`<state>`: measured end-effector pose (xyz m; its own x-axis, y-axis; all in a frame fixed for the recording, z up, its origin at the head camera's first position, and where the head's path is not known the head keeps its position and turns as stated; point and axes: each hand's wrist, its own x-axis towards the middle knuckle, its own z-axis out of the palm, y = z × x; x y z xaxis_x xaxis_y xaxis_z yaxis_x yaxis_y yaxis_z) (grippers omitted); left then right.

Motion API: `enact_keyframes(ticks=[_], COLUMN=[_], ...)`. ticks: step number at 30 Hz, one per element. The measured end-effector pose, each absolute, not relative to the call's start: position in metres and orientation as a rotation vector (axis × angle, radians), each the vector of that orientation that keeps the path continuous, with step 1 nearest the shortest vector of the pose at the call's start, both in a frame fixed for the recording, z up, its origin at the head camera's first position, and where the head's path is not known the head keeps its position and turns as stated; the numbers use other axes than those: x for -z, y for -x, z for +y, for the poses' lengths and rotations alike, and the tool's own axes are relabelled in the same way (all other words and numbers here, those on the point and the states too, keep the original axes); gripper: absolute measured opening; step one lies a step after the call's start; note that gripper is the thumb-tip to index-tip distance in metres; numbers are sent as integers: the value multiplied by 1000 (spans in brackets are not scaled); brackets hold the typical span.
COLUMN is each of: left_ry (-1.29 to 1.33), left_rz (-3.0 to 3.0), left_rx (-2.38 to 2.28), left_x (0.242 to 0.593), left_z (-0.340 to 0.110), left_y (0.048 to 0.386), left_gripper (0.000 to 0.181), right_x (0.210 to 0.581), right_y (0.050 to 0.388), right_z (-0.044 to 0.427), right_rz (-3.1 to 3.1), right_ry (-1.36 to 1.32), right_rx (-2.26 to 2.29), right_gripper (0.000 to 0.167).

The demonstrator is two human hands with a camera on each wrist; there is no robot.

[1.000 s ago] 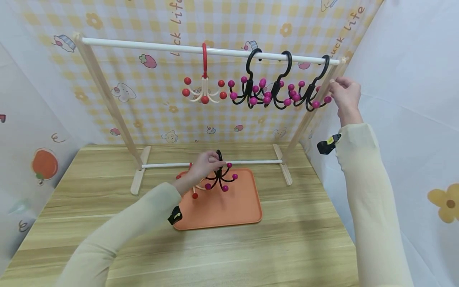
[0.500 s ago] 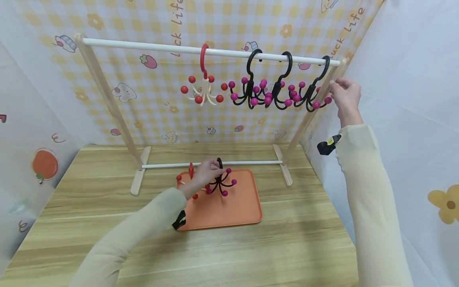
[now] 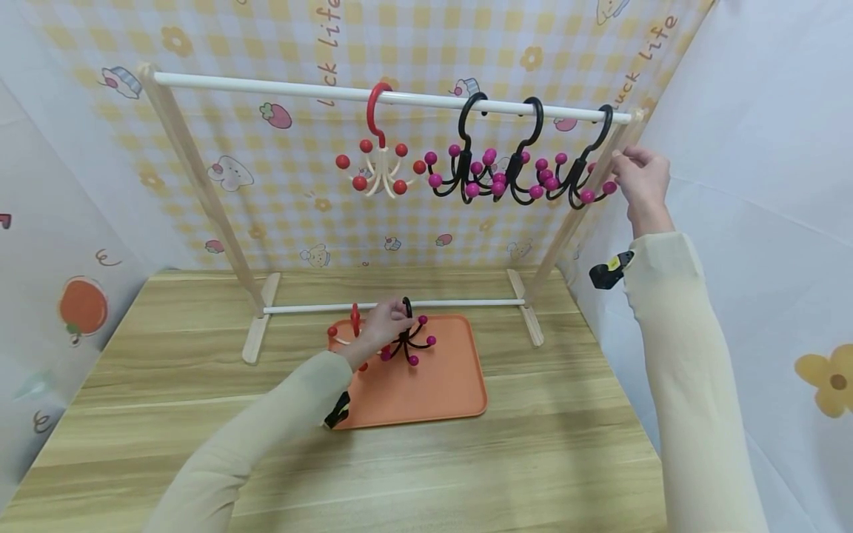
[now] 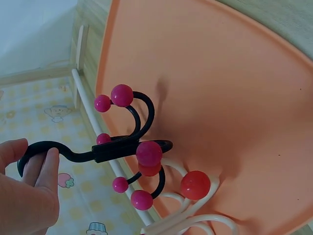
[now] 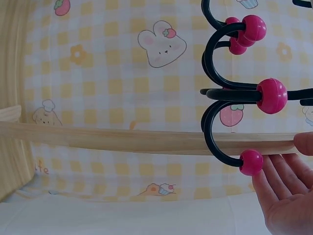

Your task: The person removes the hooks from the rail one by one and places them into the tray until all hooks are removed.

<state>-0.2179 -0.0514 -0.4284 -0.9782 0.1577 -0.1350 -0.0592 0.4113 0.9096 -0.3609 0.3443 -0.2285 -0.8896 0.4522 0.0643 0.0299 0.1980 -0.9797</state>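
Note:
My left hand (image 3: 388, 326) pinches the hook of a black claw hanger (image 3: 404, 337) with magenta ball tips, held upright over the orange tray (image 3: 433, 385). In the left wrist view, thumb and fingers are on the hook of this black hanger (image 4: 117, 149); I cannot tell whether its claws touch the tray. A cream hanger with a red hook (image 3: 355, 318) lies on the tray, partly behind my left hand. At the upper right, my right hand (image 3: 643, 178) holds the rack's wooden right post (image 5: 186, 142), thumb on one side and fingers on the other.
From the rack's white top rod (image 3: 266, 85) hang a cream hanger with red balls (image 3: 382, 174) and, further right, three black hangers (image 3: 513, 166) with magenta balls. A lower white rod (image 3: 306, 307) runs behind the tray. Wooden feet (image 3: 526, 307) stand on the table (image 3: 533, 459).
My left hand has moved down and slightly nearer with the black hanger, slowing at the end. On the top rod, the cream-and-red hanger has turned. My right hand stays on the post.

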Motion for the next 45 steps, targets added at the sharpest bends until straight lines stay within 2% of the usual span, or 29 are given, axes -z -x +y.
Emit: enact_keyframes(ticks=[5, 10, 13, 16, 18, 20, 23, 30, 34, 38, 45], left_ry=[-73, -76, -92, -119, -145, -178, -238, -396, -491, -538, -501], left_rz=[2483, 2486, 2535, 2554, 2550, 2533, 2534, 2648, 2695, 2710, 2758], left_rx=[-1558, -1540, -1487, -1466, -1490, -1550, -1659, -1873, -1957, -2014, -2156], left_x=[432, 430, 425, 412, 399, 384, 361, 300, 267, 239, 204], left_z=[-52, -55, -60, -68, -74, -80, -87, -94, -98, -102, -106], left_y=[218, 219, 220, 222, 224, 227, 232, 234, 235, 237, 242], left_gripper=[20, 24, 27, 31, 33, 33, 30, 27, 27, 27, 26], right_x=[236, 259, 267, 242, 233, 231, 243, 216, 223, 224, 201], right_y=[376, 416, 428, 387, 373, 369, 388, 340, 352, 354, 316], right_z=[357, 389, 403, 366, 354, 350, 369, 326, 338, 339, 303], right_rz=[-2175, -2114, -2096, -2123, -2139, -2136, -2109, -2190, -2129, -2141, -2189], right_ry=[451, 426, 369, 406, 445, 466, 453, 470, 456, 454, 475], right_rx=[-1730, -1774, -1812, -1787, -1786, -1779, -1804, -1724, -1770, -1752, -1718], right_gripper=[45, 51, 55, 51, 49, 45, 42, 47, 41, 42, 46])
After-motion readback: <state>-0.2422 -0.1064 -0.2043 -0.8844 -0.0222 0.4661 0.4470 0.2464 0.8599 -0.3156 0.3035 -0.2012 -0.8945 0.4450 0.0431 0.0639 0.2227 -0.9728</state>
